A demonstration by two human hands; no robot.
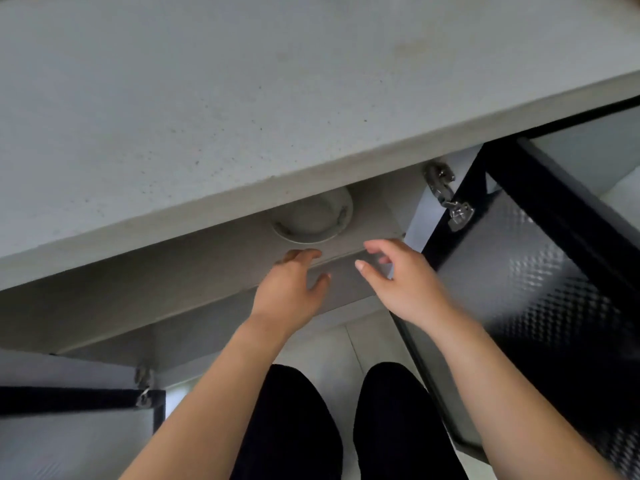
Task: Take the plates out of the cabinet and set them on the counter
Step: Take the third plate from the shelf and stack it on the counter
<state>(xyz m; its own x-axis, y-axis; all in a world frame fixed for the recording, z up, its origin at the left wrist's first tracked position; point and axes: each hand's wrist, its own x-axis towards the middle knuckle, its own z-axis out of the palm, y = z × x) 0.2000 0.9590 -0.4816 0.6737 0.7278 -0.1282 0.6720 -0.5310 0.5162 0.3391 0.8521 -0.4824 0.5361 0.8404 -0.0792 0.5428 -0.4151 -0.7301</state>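
A white plate (313,218) lies on a shelf inside the open cabinet (214,251), half hidden under the overhang of the grey counter (242,98). My left hand (292,284) is stretched out just below and left of the plate, fingers apart, its tips at the shelf's front edge. My right hand (398,280) hovers just below and right of the plate, fingers spread and curled, holding nothing. Neither hand touches the plate.
A black-framed cabinet door with textured glass (540,282) stands open on the right, its metal hinge (446,199) near my right hand. A second open door (79,407) is at lower left. My legs in dark trousers (346,427) are below.
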